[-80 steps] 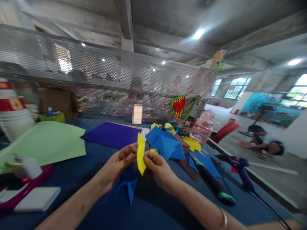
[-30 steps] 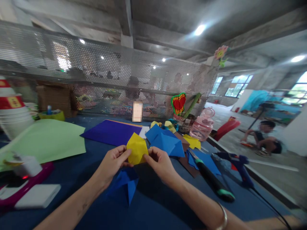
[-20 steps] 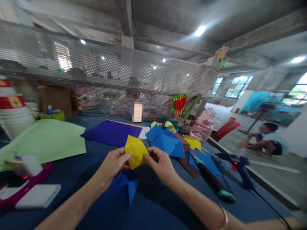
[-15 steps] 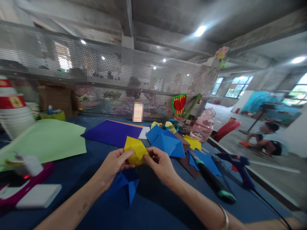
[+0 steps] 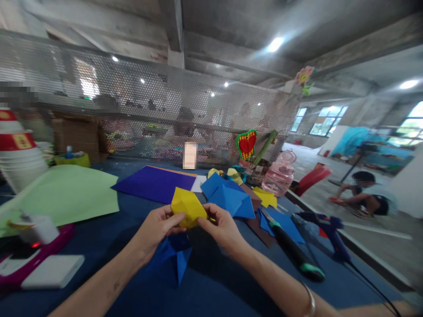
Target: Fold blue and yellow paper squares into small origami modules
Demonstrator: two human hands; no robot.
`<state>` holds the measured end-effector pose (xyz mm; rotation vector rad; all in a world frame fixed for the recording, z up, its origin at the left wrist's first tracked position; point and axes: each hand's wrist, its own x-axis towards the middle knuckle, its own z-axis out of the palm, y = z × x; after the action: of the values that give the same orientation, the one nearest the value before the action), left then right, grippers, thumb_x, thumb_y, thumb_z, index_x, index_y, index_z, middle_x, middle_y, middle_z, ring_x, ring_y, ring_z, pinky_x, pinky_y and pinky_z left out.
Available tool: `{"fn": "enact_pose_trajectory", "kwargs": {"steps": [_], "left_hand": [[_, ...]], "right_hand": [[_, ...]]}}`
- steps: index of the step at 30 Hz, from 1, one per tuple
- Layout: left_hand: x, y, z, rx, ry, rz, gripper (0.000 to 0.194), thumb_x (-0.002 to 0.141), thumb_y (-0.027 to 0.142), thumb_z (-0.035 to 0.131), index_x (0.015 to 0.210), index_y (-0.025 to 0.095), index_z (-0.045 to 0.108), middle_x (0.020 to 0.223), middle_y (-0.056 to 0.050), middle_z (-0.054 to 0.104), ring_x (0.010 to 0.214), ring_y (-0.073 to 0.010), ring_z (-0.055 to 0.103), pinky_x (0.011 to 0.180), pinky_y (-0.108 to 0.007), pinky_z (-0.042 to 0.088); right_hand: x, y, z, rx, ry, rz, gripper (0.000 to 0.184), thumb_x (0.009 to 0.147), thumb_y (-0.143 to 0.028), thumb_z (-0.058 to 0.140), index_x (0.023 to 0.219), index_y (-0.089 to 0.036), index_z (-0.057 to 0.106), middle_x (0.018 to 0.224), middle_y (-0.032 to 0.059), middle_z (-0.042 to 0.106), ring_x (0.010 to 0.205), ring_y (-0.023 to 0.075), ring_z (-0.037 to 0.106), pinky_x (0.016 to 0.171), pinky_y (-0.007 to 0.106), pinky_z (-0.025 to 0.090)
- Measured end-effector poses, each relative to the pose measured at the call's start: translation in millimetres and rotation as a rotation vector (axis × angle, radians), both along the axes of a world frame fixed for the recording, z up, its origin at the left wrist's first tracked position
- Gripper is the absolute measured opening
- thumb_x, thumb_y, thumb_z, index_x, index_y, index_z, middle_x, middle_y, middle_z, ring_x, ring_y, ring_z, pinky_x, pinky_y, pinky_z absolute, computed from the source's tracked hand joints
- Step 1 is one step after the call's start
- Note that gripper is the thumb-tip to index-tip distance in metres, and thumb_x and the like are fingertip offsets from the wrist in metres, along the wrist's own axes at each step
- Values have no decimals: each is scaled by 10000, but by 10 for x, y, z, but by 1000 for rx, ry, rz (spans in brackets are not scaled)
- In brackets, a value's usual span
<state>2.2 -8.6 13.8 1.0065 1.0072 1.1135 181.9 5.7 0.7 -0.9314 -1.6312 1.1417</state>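
A folded piece of yellow paper (image 5: 187,205) is held up over the table between my two hands. My left hand (image 5: 161,223) is closed on its left side, thumb on the front face. On its lower right edge, my right hand (image 5: 218,222) pinches it between thumb and fingers. Beneath my left hand lies a dark blue folded paper shape (image 5: 176,259) with pointed flaps. A lighter blue folded paper piece (image 5: 228,196) rests just beyond my right hand. Purple sheets (image 5: 155,182) lie flat behind the yellow paper.
Right of my hands lie a black-handled utility knife (image 5: 294,251) and a corded glue gun (image 5: 333,233). A pink bottle (image 5: 280,174) stands behind them. On the left are green paper (image 5: 72,193), stacked paper cups (image 5: 20,152) and a power strip (image 5: 62,237). Another person (image 5: 370,193) squats on the floor.
The yellow paper has turned slightly in my fingers, and its folded faces now show differently. Both hands keep nearly the same place. The squatting person has shifted a little to the left.
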Motion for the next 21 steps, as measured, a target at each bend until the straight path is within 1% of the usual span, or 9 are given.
{"fn": "enact_pose_trajectory", "kwargs": {"steps": [2,4,7,9,11,16,19,21], "left_hand": [[-8,9,-12,14,30,7,369,645,324,772,945,126,691,935,-85,743,783,-174,680,677,-247,544],[-16,22,-36,33,67,6,376,632,342,781,929,127,696,905,-80,745,761,-173,678,634,-237,538],[-18,37,-73,53,102,-16,386,621,353,788,917,122,700,862,-80,744,738,-181,676,604,-242,535],[-12,37,-83,65,103,-17,395,618,350,791,928,124,699,866,-81,741,744,-187,675,607,-254,542],[-7,26,-75,75,82,-1,398,628,340,788,955,133,693,913,-80,736,767,-187,670,625,-262,551],[-25,-1,-17,73,-24,19,352,698,331,753,997,164,675,989,-69,713,790,-164,659,651,-247,555],[-56,17,4,88,-116,95,296,743,373,714,953,170,668,973,-60,702,788,-152,648,623,-222,549],[-78,37,6,83,-160,153,285,729,368,729,912,160,664,940,-56,694,764,-139,636,605,-207,542]], "right_hand": [[9,1,-1,-61,59,57,278,755,-301,681,996,-171,632,955,36,678,852,172,614,757,269,463],[11,-7,7,-124,114,122,327,751,-316,703,1035,-175,621,990,36,675,876,170,613,758,262,462],[1,-21,20,-173,145,184,358,749,-328,719,1053,-172,613,969,29,666,840,151,599,686,231,446],[-5,-20,18,-170,137,174,352,750,-345,720,1038,-173,615,934,20,655,786,136,579,621,215,423],[-5,-8,5,-154,130,141,341,747,-362,719,1012,-176,612,904,13,642,734,124,558,573,207,399],[4,31,-31,-99,36,61,251,771,-387,672,861,-162,606,732,-11,591,609,104,493,527,211,367],[6,44,-46,-43,-29,31,226,791,-370,637,869,-161,601,721,-13,570,602,104,469,518,211,362],[9,52,-61,-18,-66,28,214,798,-357,624,876,-160,596,704,-20,544,592,101,453,513,210,357]]}}
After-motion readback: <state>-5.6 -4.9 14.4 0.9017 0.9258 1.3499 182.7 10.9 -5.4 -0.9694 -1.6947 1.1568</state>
